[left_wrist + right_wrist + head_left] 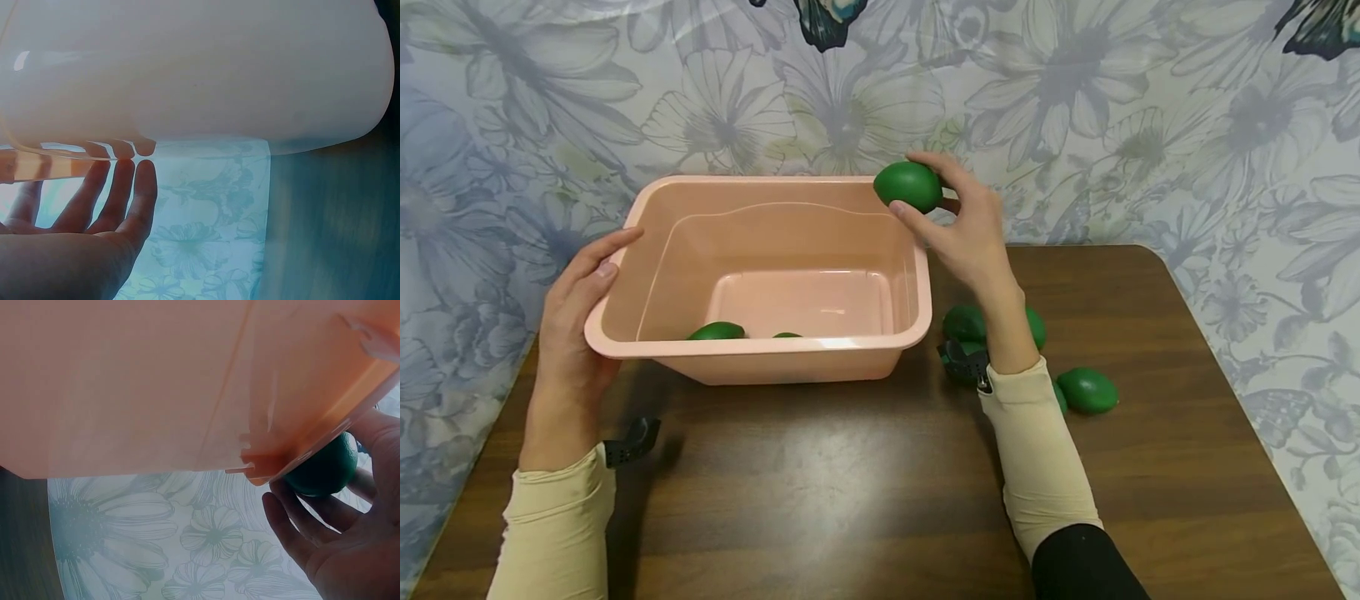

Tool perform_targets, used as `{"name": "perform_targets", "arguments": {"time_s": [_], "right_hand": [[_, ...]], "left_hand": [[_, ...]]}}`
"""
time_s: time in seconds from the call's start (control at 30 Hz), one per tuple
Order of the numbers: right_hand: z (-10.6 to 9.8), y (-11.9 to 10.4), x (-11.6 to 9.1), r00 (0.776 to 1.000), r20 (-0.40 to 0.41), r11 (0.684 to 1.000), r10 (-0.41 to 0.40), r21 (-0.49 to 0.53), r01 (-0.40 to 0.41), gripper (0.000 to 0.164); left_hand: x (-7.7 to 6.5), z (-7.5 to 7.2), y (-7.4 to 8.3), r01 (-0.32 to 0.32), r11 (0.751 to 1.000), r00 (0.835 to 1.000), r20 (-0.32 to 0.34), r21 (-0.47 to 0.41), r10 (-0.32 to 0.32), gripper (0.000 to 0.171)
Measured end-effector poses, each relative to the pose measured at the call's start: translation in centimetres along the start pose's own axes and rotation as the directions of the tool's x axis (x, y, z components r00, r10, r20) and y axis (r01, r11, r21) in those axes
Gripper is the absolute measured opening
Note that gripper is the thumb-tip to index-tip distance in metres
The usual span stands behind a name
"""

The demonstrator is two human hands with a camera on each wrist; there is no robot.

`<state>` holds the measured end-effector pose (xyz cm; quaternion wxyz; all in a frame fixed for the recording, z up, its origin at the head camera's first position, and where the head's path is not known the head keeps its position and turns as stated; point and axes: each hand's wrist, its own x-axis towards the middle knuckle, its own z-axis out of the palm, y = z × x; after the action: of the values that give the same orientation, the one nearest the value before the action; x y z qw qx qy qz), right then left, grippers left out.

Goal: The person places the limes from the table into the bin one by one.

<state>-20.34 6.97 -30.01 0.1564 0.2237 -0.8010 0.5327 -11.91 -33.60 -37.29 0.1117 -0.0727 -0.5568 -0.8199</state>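
A pink plastic basin (805,367) stands over the back of the table, its open top facing me. My left hand (568,333) grips its left rim; in the left wrist view, the fingers (145,194) of that hand lie against the outer wall. With thumb and fingers my right hand (966,221) holds a green lime (908,185) at the basin's back right corner. The same lime (325,465) shows beyond the rim in the right wrist view. Inside the basin, one lime (718,331) and the top of another (787,335) show above the front rim.
Several more limes, one of them clear of the arm (1087,391), lie right of the basin, partly hidden by my right forearm. The brown wooden table (820,500) ends at a right edge. Flower-patterned cloth (1150,150) covers the background.
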Motion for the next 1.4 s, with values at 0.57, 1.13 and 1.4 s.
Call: {"name": "perform_targets", "arguments": {"time_s": [0.57, 1.13, 1.4], "right_hand": [[0.1, 0.4, 0.0, 0.998, 0.056, 0.999, 0.026, -0.044, -0.024, 0.058], [-0.7, 0.2, -0.3, 0.996, 0.075, 0.999, 0.039, -0.011, -0.038, 0.043], [-2.3, 1.2, -0.9, 0.996, 0.076, 0.998, 0.05, 0.03, -0.052, 0.041]], "left_hand": [[0.1, 0.0, 0.1, 0.006, 0.999, 1.0, 0.006, -0.04, -0.006, 0.047], [0.2, -0.1, -0.2, -0.001, 1.0, 1.0, 0.011, -0.026, 0.001, 0.046], [0.2, 0.0, 0.0, 0.014, 1.0, 1.0, -0.006, -0.011, -0.014, 0.048]]}}
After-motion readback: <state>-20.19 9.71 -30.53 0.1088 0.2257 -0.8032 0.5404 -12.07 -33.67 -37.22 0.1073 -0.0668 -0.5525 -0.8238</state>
